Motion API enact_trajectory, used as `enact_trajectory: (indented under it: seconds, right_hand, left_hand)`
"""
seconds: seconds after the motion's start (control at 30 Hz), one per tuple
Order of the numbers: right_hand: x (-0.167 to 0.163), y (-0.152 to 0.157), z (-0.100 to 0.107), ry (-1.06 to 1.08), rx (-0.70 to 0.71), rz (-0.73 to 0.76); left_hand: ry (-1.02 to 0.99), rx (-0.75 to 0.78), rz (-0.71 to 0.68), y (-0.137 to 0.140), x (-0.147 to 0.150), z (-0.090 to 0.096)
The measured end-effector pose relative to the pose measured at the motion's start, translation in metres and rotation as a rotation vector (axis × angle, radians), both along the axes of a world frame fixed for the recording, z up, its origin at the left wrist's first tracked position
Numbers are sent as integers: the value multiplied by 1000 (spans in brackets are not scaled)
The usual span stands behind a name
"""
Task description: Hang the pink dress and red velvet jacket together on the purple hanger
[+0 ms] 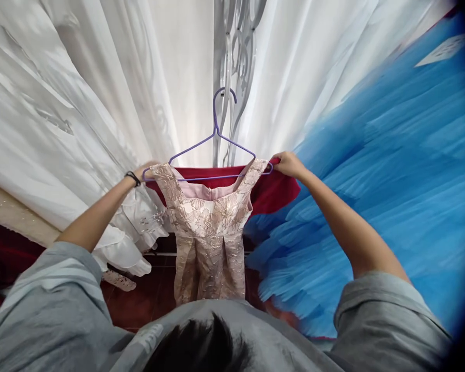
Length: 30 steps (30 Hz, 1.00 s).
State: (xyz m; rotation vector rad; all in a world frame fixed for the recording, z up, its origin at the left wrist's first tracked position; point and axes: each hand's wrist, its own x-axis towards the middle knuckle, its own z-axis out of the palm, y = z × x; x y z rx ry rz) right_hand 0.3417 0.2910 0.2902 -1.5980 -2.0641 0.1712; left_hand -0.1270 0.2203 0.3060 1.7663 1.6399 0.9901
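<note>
A pink and gold brocade dress (pixel 211 214) hangs from a purple hanger (pixel 194 149) in front of me, with a strap over each end. The hanger's hook is caught in the silver scrollwork. Behind the dress a dark red cloth (pixel 277 190) stretches across from side to side. My right hand (pixel 289 164) pinches its upper right corner just beyond the hanger's end. At the other end, my left hand (pixel 145 170) is closed on the cloth's left corner; its fingertips are partly hidden behind the dress strap.
Long white gowns (pixel 112 103) fill the left and the back. A large blue tulle skirt (pixel 372 170) spreads along the right side, close to my right arm. Silver metal scrollwork (pixel 240 57) stands upright at the centre back. The floor (pixel 135 305) is reddish brown.
</note>
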Motion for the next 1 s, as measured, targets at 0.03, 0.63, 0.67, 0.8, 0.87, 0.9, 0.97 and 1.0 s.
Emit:
enact_trajectory:
  seconds: [0.03, 0.63, 0.67, 0.8, 0.87, 0.9, 0.97, 1.0]
  right_hand:
    - [-2, -3, 19, 32, 103, -22]
    - [7, -67, 54, -76, 484, -314]
    - [9, -75, 49, -140, 459, -304]
    - [9, -99, 19, -355, 270, -200]
    - [3, -105, 16, -381, 224, -203]
    - [-1, -107, 19, -381, 213, -214]
    - [-10, -109, 30, -361, 229, -246]
    - [-14, -108, 37, -342, 266, -267]
  left_hand:
    - [93, 76, 53, 4, -7, 21]
    - [731, 630, 252, -27, -47, 42]
    - [879, 604, 202, -33, -54, 38]
    - [1191, 394, -15, -42, -81, 2]
    - [1166, 331, 26, -40, -92, -7]
    - [1132, 311, 74, -38, -96, -6]
    - [1057, 334, 204, -34, -102, 5]
    - [1024, 387, 290, -32, -105, 12]
